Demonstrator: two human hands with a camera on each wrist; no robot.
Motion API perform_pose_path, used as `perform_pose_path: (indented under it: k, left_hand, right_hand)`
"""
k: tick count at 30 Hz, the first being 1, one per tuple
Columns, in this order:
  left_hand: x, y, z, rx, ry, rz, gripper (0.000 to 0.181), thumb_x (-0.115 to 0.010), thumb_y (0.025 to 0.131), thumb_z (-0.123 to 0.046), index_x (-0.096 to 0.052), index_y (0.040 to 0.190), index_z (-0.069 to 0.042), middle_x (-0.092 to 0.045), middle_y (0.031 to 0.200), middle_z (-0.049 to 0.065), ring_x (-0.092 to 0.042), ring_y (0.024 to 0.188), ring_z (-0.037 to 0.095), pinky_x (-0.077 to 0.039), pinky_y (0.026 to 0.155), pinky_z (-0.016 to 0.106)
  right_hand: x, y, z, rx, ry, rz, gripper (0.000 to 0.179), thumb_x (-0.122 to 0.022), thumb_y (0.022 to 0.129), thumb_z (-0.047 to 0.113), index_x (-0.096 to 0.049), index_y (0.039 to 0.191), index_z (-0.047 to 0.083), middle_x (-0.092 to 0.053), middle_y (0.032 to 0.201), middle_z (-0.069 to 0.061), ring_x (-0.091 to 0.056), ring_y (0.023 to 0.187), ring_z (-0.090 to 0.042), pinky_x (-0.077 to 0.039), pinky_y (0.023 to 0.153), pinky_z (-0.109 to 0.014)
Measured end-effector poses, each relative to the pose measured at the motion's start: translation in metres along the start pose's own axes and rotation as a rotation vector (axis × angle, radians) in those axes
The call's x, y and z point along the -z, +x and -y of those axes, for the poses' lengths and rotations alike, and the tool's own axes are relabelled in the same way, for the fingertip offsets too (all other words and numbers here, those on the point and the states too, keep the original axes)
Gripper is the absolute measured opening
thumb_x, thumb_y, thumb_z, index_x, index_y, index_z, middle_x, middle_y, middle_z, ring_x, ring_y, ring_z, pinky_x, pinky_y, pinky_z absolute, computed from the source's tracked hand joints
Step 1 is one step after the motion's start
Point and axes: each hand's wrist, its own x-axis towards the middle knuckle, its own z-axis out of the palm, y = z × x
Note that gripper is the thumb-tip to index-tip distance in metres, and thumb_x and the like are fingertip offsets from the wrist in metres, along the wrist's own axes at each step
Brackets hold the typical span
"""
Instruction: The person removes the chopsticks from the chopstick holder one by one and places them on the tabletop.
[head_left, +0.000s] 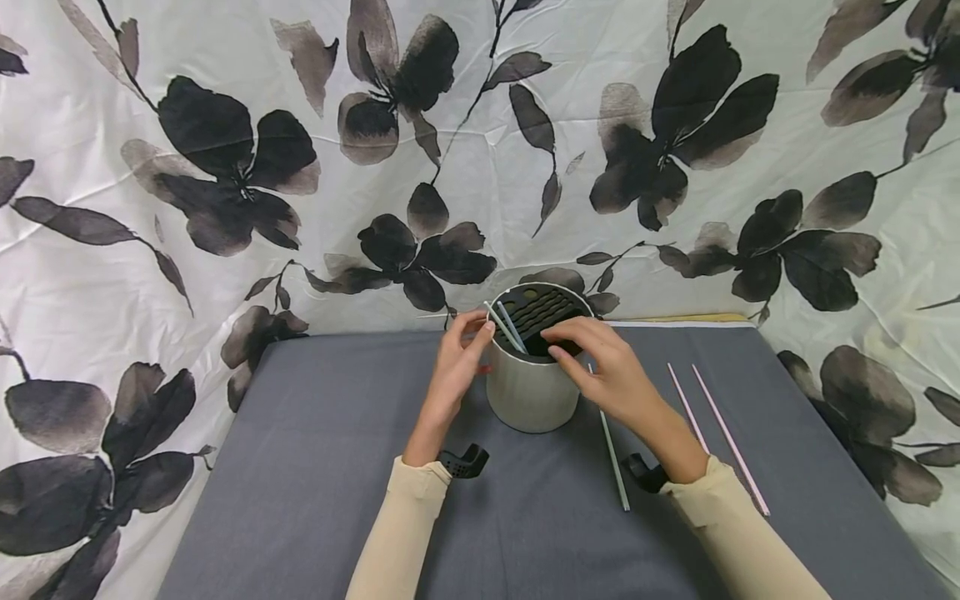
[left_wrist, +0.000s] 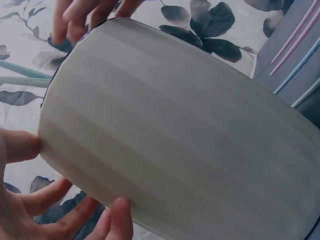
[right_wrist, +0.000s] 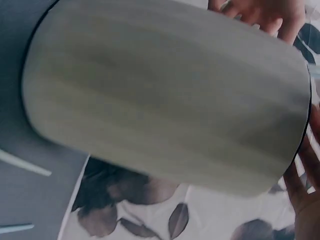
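A pale, faceted utensil holder (head_left: 534, 398) stands upright at the table's far side, its top fitted with a black slotted insert (head_left: 546, 302). One pale green chopstick (head_left: 501, 323) and one light blue chopstick (head_left: 512, 326) lean out of its left part. My left hand (head_left: 456, 354) is at the holder's left side; in the left wrist view its thumb meets the rim while spread fingers (left_wrist: 121, 220) touch the wall. Over the right rim reaches my right hand (head_left: 607, 367), thumb and index fingertips apart above the insert, with nothing visible between them.
To the right on the grey-covered table (head_left: 330, 467) lie two pink chopsticks (head_left: 731, 439) and another green chopstick (head_left: 615, 462). A further blue chopstick (left_wrist: 300, 66) shows in the left wrist view. Behind the table hangs a floral cloth (head_left: 525, 192).
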Motion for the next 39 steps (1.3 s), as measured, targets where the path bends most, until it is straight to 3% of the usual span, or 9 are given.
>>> perform_pose_path:
  k: [7,14,23,29,34,39]
  left_hand:
    - [-0.001,0.001,0.001,-0.005,-0.005,-0.002,0.040,-0.063,0.105,-0.038,-0.061,0.142,-0.021,-0.062,0.140,0.010,-0.063,0.123,0.028,-0.064,0.077,0.043]
    - [-0.001,-0.001,0.001,-0.006,-0.003,-0.008,0.039,-0.063,0.105,-0.038,-0.061,0.141,-0.023,-0.062,0.139,0.010,-0.064,0.122,0.029,-0.063,0.075,0.043]
    - [-0.002,-0.001,0.003,-0.002,-0.008,-0.003,0.039,-0.064,0.105,-0.038,-0.061,0.141,-0.023,-0.063,0.140,0.010,-0.064,0.121,0.029,-0.064,0.078,0.050]
    - [-0.002,-0.001,0.003,-0.009,-0.009,-0.009,0.039,-0.064,0.104,-0.036,-0.062,0.141,-0.022,-0.063,0.138,0.010,-0.065,0.119,0.027,-0.063,0.073,0.041]
    - [-0.001,-0.001,0.002,-0.009,-0.009,-0.009,0.039,-0.064,0.105,-0.036,-0.062,0.141,-0.021,-0.063,0.138,0.010,-0.064,0.119,0.026,-0.063,0.073,0.040]
    - [-0.002,-0.001,0.001,-0.002,-0.014,-0.009,0.039,-0.063,0.105,-0.037,-0.062,0.141,-0.022,-0.063,0.137,0.009,-0.064,0.119,0.025,-0.063,0.074,0.042]
  right_hand:
    - [-0.013,0.019,0.008,-0.026,-0.069,0.061,0.023,-0.078,0.095,0.011,-0.076,0.118,0.011,-0.076,0.112,-0.001,-0.067,0.105,-0.019,-0.052,0.093,-0.042]
    - [-0.021,0.026,0.009,-0.109,-0.088,0.133,0.016,-0.078,0.095,0.016,-0.078,0.111,0.013,-0.075,0.106,-0.001,-0.064,0.096,-0.019,-0.051,0.082,-0.040]
    - [-0.026,0.023,0.009,-0.186,-0.059,0.085,0.010,-0.073,0.099,0.017,-0.075,0.109,0.013,-0.071,0.103,-0.001,-0.064,0.092,-0.018,-0.051,0.080,-0.040]
    - [-0.025,0.020,0.011,-0.189,-0.010,-0.047,0.013,-0.064,0.105,0.014,-0.067,0.115,0.006,-0.069,0.099,-0.003,-0.063,0.085,-0.014,-0.051,0.074,-0.032]
    - [-0.024,0.019,0.009,-0.085,0.105,-0.246,0.017,-0.060,0.102,-0.005,-0.061,0.118,-0.004,-0.069,0.099,-0.013,-0.068,0.085,-0.021,-0.049,0.077,-0.013]
    - [-0.021,0.021,0.009,-0.018,0.226,-0.389,0.017,-0.056,0.104,-0.004,-0.056,0.119,-0.011,-0.067,0.097,-0.019,-0.068,0.088,-0.017,-0.053,0.083,-0.014]
